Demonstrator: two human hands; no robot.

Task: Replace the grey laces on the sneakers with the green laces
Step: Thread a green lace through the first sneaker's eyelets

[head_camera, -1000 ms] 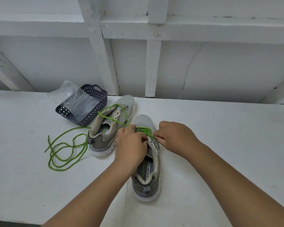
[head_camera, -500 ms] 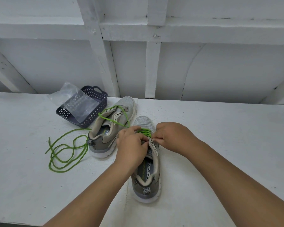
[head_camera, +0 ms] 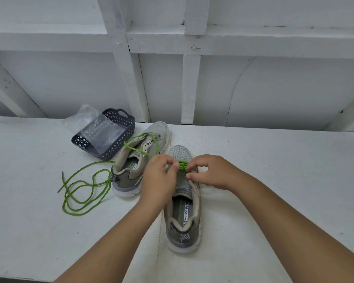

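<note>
Bare white tabletop [head_camera: 274,180] lay open right of the near sneaker [head_camera: 184,217], while the far sneaker [head_camera: 139,160], loose green lace [head_camera: 80,193] and basket [head_camera: 119,137] crowded the left.

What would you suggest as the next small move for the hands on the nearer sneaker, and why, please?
Probably pull the green lace snug across the lower eyelets, then feed an end up to the next pair. Both the left hand and the right hand pinch it near the toe of the nearer sneaker, where only a few rows are laced; the eyelets toward the tongue look empty.
</note>
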